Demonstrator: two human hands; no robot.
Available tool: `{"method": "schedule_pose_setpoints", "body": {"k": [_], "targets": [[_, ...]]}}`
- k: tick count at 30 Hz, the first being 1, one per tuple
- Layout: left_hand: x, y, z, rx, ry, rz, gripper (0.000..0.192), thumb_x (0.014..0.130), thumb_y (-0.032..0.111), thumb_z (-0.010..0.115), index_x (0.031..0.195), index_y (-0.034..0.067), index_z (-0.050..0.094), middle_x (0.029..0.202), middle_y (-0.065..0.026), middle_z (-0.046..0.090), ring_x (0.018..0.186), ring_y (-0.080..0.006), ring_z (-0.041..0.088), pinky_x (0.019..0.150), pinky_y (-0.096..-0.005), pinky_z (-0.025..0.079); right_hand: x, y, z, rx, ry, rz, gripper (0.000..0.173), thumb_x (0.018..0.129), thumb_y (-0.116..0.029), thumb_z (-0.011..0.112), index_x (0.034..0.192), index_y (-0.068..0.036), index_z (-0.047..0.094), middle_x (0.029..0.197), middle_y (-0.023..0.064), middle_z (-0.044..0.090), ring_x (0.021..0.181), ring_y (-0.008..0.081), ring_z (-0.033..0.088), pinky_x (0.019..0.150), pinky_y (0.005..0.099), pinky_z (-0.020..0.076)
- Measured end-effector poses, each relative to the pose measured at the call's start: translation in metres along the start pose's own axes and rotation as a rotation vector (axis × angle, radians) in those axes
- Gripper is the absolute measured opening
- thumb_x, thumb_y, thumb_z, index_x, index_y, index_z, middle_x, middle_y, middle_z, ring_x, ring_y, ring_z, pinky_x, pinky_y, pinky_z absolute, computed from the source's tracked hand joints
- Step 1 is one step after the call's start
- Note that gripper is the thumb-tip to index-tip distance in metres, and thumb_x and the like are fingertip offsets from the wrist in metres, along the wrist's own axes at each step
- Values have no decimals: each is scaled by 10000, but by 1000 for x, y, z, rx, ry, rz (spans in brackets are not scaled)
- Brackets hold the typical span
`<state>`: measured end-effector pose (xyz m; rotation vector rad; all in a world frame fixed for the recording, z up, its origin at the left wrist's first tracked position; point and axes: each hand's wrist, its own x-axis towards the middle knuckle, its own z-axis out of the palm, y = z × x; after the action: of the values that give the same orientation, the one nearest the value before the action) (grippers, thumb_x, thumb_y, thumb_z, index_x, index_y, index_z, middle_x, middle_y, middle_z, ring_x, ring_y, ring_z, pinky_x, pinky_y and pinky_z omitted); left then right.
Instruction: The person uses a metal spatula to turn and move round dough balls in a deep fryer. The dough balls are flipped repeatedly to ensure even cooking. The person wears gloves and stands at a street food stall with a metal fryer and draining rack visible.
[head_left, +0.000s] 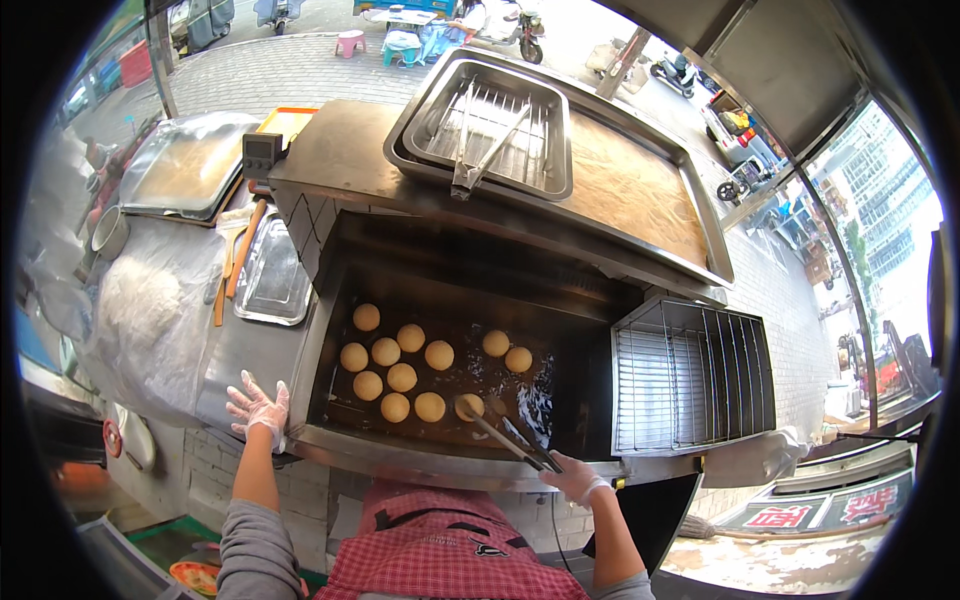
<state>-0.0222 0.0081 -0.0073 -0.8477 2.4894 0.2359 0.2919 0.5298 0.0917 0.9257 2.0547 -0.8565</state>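
In a clear plastic glove, my right hand grips metal tongs over the front rim of a deep fryer. The tongs reach into the dark oil, and one tip touches a round golden dough ball; whether they pinch it I cannot tell. Several similar balls float on the left of the oil, and two more float apart to the right. My left hand, also gloved, holds nothing. Its fingers are spread at the steel counter edge, left of the fryer.
A wire rack basket sits at the fryer's right end. On the shelf behind are a steel tray with more tongs and a paper-lined tray. Flour, a rolling pin and a foil-like tray lie left.
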Motion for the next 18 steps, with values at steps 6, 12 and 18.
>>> {"method": "schedule_pose_setpoints", "body": {"k": [6, 12, 18], "targets": [[-2, -1, -1, 2, 1, 2, 1086, 965, 819, 508, 1743, 377, -107, 1825, -182, -112, 1670, -480, -34, 1293, -723, 93, 3, -28, -5, -363, 24, -7, 922, 959, -617, 673, 1695, -145, 381, 1360, 254, 716, 1287, 406, 678, 1079, 459, 522], [-2, -1, -2, -8, -4, 13, 1093, 963, 819, 513, 1744, 368, -104, 1823, -188, -118, 1668, -484, -40, 1292, -725, 94, 9, 12, -14, -202, 98, 42, 898, 955, -590, 669, 1681, -134, 402, 1311, 262, 734, 1242, 405, 702, 1048, 462, 543], [-2, -2, -3, -14, -9, 16, 1101, 964, 818, 515, 1745, 357, -110, 1821, -194, -125, 1666, -489, -48, 1289, -730, 95, 27, 60, -17, -62, 273, 186, 893, 936, -514, 706, 1685, -132, 406, 1176, 249, 759, 947, 322, 761, 850, 422, 599]]}}
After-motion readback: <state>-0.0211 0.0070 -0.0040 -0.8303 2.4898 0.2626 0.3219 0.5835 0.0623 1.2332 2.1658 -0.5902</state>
